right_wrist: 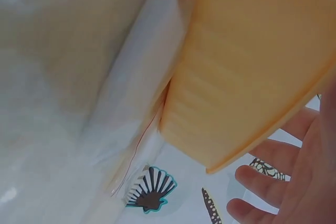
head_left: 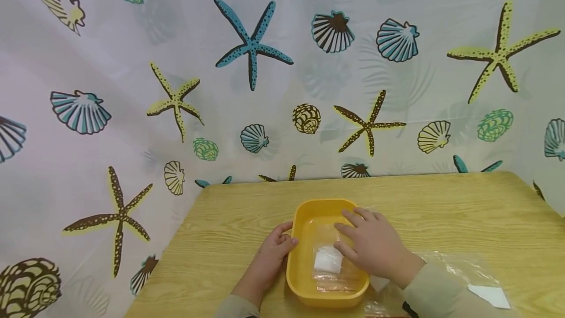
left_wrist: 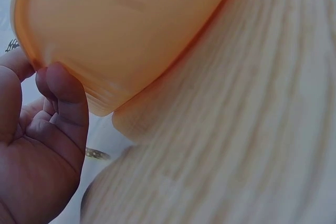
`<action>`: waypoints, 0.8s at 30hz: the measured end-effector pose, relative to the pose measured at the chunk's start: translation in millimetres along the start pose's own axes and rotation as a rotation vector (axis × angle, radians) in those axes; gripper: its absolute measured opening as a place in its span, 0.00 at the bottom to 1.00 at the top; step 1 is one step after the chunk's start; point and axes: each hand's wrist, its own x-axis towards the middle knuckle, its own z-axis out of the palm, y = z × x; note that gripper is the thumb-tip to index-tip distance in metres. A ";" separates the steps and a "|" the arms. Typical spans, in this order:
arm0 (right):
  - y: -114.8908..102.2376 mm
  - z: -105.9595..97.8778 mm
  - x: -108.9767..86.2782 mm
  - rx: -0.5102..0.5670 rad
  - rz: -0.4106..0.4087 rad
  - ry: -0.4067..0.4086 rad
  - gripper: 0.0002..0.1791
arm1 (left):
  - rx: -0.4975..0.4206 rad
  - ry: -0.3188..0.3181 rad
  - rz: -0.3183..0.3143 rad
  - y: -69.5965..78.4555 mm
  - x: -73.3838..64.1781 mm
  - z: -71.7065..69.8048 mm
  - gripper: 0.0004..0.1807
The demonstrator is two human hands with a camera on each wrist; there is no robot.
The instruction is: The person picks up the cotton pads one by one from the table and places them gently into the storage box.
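Observation:
A yellow rectangular plastic tray (head_left: 326,302) rests on the table in the head view. Inside it lies a clear plastic bag (head_left: 337,279) with a white folded piece (head_left: 328,260). My left hand (head_left: 270,255) grips the tray's left side, its thumb at the rim; the left wrist view also shows the fingers of this hand (left_wrist: 52,140) at the tray's edge (left_wrist: 121,30). Over the tray's right side is my right hand (head_left: 377,245), fingers spread and holding nothing. In the right wrist view, the fingers of this hand (right_wrist: 281,174) extend beside the tray wall (right_wrist: 236,77).
On the wood-grain table (head_left: 441,210), another clear plastic bag (head_left: 463,265) lies right of the tray, partly under the right forearm. A white slip (head_left: 490,296) is with it. A curtain printed with shells and starfish (head_left: 282,112) hangs behind and left of the table.

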 end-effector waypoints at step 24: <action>72.1 -4.9 -11.1 0.057 0.105 -0.065 0.32 | 0.016 -0.011 0.014 -2.0 0.5 -0.2 0.32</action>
